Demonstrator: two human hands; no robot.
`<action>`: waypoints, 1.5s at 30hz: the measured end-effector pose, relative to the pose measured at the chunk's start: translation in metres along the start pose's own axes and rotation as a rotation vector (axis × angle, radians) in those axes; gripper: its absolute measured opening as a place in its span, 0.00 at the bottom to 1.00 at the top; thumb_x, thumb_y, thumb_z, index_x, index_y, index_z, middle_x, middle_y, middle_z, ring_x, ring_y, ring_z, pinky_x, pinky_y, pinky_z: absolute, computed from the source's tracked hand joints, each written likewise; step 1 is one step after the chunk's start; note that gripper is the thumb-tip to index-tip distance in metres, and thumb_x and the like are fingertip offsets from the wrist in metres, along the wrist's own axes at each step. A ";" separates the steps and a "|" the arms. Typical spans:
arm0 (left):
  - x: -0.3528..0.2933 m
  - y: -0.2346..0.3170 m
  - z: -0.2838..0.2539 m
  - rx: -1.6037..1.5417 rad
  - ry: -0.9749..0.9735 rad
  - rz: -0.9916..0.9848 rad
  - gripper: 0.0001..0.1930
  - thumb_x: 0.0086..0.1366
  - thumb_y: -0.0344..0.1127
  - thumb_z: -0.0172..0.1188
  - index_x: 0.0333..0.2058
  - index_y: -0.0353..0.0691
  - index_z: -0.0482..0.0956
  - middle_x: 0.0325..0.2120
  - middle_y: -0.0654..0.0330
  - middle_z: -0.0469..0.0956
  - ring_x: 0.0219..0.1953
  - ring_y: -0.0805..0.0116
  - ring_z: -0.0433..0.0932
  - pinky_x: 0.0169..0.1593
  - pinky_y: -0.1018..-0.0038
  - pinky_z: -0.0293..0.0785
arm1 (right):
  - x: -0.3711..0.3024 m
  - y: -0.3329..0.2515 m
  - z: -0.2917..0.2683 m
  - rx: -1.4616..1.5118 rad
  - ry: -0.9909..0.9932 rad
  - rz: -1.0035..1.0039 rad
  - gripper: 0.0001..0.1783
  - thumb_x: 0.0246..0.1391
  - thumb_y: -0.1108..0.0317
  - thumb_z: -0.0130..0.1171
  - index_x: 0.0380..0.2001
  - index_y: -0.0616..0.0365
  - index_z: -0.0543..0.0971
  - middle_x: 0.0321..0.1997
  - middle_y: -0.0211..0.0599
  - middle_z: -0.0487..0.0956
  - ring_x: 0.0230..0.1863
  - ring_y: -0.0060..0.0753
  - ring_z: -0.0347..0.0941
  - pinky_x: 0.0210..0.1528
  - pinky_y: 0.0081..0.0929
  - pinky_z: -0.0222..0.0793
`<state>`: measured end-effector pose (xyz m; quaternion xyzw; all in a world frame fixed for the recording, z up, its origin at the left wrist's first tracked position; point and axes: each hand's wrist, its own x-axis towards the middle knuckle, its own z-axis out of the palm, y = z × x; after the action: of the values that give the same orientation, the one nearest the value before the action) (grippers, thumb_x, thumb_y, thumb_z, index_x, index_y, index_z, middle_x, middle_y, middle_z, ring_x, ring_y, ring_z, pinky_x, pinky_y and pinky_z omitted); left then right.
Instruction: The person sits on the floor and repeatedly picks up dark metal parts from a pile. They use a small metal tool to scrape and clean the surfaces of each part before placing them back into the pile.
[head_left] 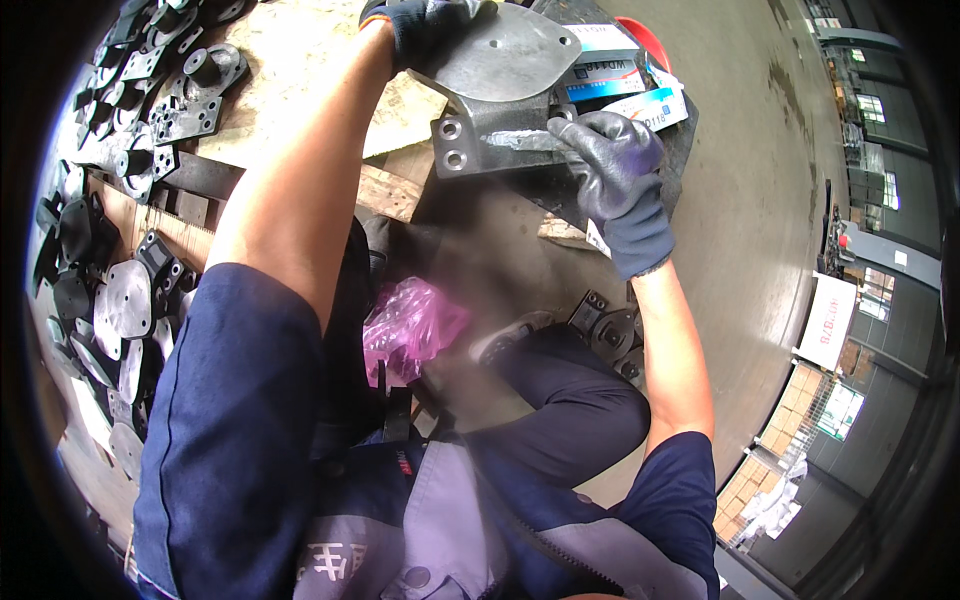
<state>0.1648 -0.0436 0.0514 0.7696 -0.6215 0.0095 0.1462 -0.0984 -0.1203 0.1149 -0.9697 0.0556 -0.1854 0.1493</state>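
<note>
At the top, my gloved left hand (428, 28) grips a grey metal mount (505, 58) with a broad oval plate and a dark bracket base with bolt holes. Its fingers are partly out of view behind the plate's edge. My right hand (622, 170), in a grey-black glove, is closed in a pinch on a slim silvery strip-like tool (515, 138). This tool lies across the bracket's dark face, pointing left; its exact kind is unclear. Just beyond the right hand are white-and-blue printed labels or packets (607, 78) on a dark surface.
Many similar metal mounts (128, 300) are piled along the left, some on wooden boards (285, 75). A pink plastic bag (412, 330) hangs near my knees. More metal parts (612, 335) lie on the floor by my leg. A red rounded object (645, 42) sits behind the labels.
</note>
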 end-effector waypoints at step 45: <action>0.006 -0.002 -0.004 -0.026 0.023 0.001 0.26 0.71 0.52 0.36 0.33 0.38 0.77 0.27 0.47 0.78 0.32 0.52 0.78 0.40 0.65 0.73 | -0.021 0.036 -0.020 0.103 -0.039 0.075 0.18 0.42 0.87 0.53 0.36 0.56 0.81 0.32 0.37 0.81 0.33 0.36 0.76 0.34 0.27 0.74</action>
<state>0.1686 -0.0477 0.0557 0.7670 -0.6203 0.0102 0.1634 -0.1274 -0.1561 0.1146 -0.9614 0.0795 -0.1631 0.2068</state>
